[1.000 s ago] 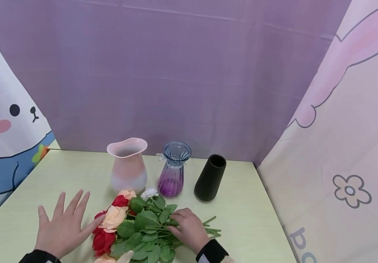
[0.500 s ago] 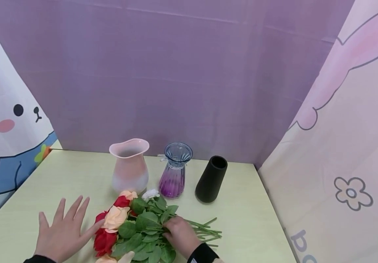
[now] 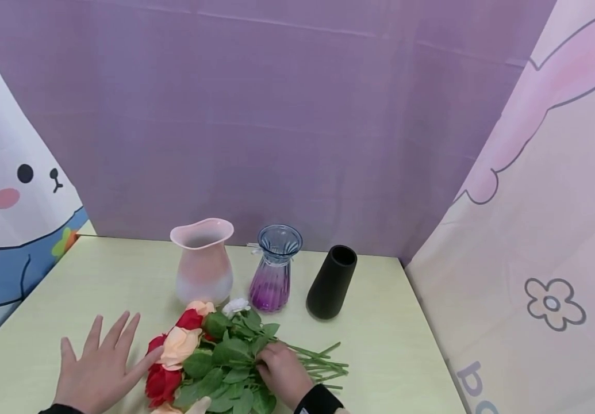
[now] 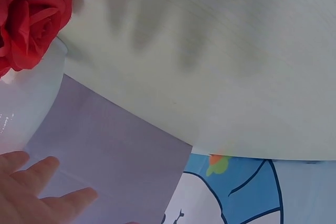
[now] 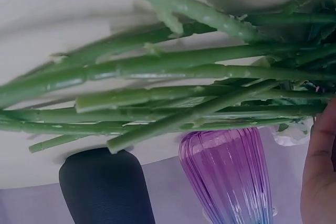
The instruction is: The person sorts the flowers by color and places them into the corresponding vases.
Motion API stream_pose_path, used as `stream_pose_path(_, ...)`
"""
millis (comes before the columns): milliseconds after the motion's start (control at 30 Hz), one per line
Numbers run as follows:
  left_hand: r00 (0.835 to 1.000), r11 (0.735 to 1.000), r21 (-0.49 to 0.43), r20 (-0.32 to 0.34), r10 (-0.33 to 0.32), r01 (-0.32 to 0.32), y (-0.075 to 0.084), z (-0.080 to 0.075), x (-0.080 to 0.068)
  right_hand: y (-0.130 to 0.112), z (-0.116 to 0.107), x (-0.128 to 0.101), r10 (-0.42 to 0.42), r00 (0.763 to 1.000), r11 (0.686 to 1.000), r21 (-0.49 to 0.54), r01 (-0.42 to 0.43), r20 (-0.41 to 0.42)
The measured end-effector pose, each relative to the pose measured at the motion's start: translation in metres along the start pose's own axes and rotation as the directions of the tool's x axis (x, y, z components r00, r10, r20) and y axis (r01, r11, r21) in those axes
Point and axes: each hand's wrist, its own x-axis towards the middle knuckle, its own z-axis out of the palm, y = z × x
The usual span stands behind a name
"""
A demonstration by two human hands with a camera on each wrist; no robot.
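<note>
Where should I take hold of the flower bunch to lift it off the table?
Grip the flower bunch at its bare green stems, coming from the right, probably best just past the leaves. The stems lie flat and roughly parallel, pointing right, so fingers can wrap them together. The right hand already rests there; the left hand lies flat by the blooms, which would crush if squeezed.

Red and peach roses (image 3: 209, 356) lie bunched, stems rightward.

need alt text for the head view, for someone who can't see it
A person's right hand grips the stems of a bunch of roses lying on a pale green table, while the left hand rests flat beside the blooms. Behind stand a pink vase, a purple vase and a black vase.
</note>
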Motion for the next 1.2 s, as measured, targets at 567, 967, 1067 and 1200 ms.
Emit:
stream_pose_path(567, 0.988, 0.999, 0.031, -0.150, 0.036, -0.032, -0.043, 0.068, 0.046, 0.015, -0.025, 0.011, 0.182, 0.983, 0.964, 0.202, -0.172, -0.028)
stream_pose_path(967, 0.991, 0.998, 0.022, -0.118, 0.065, -0.063, 0.006, 0.006, 0.026, 0.017, -0.072, 0.030, 0.292, 0.948, 0.916, 0.322, -0.239, -0.127)
stream_pose_path(1067, 0.985, 0.996, 0.037, -0.152, 0.083, -0.078, -0.008, 0.033, 0.043, 0.017, -0.084, 0.034, 0.305, 0.941, 0.910, 0.338, -0.241, -0.148)
stream_pose_path(1200, 0.969, 0.993, 0.065, -0.223, 0.106, -0.094, -0.021, 0.060, 0.060, 0.020, -0.096, 0.039, 0.321, 0.930, 0.910, 0.331, -0.251, -0.177)
